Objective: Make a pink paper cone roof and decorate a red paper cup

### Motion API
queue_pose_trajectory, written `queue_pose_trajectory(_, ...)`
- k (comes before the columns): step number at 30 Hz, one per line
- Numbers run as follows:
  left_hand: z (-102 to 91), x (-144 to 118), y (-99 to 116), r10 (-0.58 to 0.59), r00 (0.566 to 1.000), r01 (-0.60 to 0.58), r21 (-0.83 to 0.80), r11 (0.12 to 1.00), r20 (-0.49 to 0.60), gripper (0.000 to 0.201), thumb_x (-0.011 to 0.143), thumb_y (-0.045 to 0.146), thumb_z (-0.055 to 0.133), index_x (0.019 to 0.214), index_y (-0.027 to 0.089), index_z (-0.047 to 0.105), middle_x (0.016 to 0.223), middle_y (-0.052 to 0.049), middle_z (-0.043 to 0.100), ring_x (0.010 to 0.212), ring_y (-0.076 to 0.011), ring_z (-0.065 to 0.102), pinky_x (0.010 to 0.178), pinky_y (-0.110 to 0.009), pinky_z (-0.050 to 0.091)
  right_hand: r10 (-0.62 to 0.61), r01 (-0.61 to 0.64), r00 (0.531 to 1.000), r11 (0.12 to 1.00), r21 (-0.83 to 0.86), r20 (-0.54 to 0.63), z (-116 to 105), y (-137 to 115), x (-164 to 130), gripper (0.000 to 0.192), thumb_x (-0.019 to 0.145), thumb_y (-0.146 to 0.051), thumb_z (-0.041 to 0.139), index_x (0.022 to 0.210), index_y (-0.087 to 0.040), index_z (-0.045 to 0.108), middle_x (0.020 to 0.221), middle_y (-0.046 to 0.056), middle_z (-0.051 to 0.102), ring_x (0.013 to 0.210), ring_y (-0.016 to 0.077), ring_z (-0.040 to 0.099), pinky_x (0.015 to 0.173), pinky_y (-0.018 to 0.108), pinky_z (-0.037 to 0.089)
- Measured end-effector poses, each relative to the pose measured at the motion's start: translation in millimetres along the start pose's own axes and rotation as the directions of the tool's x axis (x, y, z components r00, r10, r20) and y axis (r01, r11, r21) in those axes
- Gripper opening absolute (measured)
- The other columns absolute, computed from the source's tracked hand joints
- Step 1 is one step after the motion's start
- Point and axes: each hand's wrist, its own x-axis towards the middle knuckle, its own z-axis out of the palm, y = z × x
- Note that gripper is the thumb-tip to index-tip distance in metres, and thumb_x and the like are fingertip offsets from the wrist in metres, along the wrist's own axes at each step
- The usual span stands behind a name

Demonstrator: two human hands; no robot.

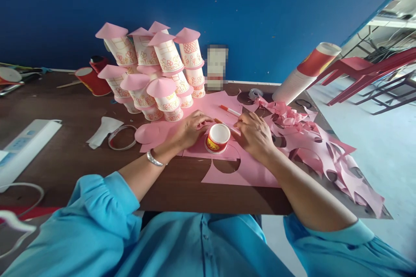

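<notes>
A: Fingers (197, 117) of the left hand (190, 130) are spread flat, pressing the pink paper (247, 173). Right hand (255, 134) fingers are closed narrow on a pencil (231, 128).

B: Procedure?

A: Judgement: hold the paper cup (217, 137) and the sheet steady; keep the pencil tip against the cup's base all round.

B: Cup location?

A: Upright on the pink sheet, between both hands, just beside the left fingertips; contact unclear. An orange pen (229, 110) lies behind.
</notes>
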Motion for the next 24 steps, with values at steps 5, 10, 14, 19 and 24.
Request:
queue_pose_trajectory(5,-0.5,-1.7,-4.4,0.107,0.994,-0.108,0.055,0.993,0.011,0.030,0.106,0.020,0.067,0.135,0.022,0.075,0.124,-0.010,0.072,0.113,-0.0219,0.076,0.093,-0.037,0.066,-0.042,0.043,0.999,0.998,0.045,-0.032,7.5,1.1,4.0,0.024,0.110,-0.031,0.063,0.096,-0.021,0.079,0.108,0.012,0.079,0.105,0.0310,0.066,0.091,0.043,0.048)
queue_pose_trajectory(10,0.3,-3.0,-10.2,0.205,0.978,-0.206,0.027,0.978,0.029,0.037,0.108,0.015,0.059,0.143,0.022,0.069,0.127,-0.012,0.074,0.113,-0.0219,0.078,0.091,-0.038,0.068,-0.136,0.160,0.981,0.971,0.180,-0.137,13.8,1.8,3.6,0.022,0.115,-0.027,0.051,0.119,-0.021,0.072,0.108,0.010,0.082,0.099,0.0269,0.072,0.090,0.038,0.049)
queue_pose_trajectory(14,0.1,-1.6,-4.9,0.211,0.977,-0.211,0.032,0.977,-0.007,0.024,0.111,0.025,0.062,0.130,0.019,0.075,0.109,-0.010,0.081,0.097,-0.0190,0.078,0.086,-0.033,0.066,-0.145,0.193,0.961,0.962,0.193,-0.235,10.3,3.2,4.0,0.027,0.119,-0.031,0.046,0.124,-0.022,0.070,0.113,0.012,0.080,0.100,0.0268,0.072,0.085,0.037,0.053)
queue_pose_trajectory(19,-4.0,-0.1,9.3,0.189,0.979,-0.185,0.053,0.981,-0.076,0.024,0.113,0.034,0.062,0.118,0.020,0.080,0.105,-0.008,0.084,0.090,-0.0169,0.078,0.081,-0.029,0.062,-0.232,0.274,0.925,0.956,0.104,-0.302,4.0,7.1,9.2,0.030,0.120,-0.029,0.043,0.125,-0.021,0.072,0.106,0.011,0.077,0.094,0.0255,0.068,0.082,0.037,0.054)
queue_pose_trajectory(24,-7.6,0.7,19.8,0.219,0.970,-0.214,0.058,0.975,-0.109,0.026,0.114,0.035,0.059,0.118,0.019,0.079,0.099,-0.006,0.084,0.083,-0.0152,0.077,0.076,-0.026,0.060,-0.304,0.312,0.882,0.949,-0.037,-0.359,0.2,12.4,11.8,0.030,0.118,-0.026,0.043,0.119,-0.020,0.073,0.095,0.009,0.072,0.086,0.0252,0.060,0.078,0.038,0.050)
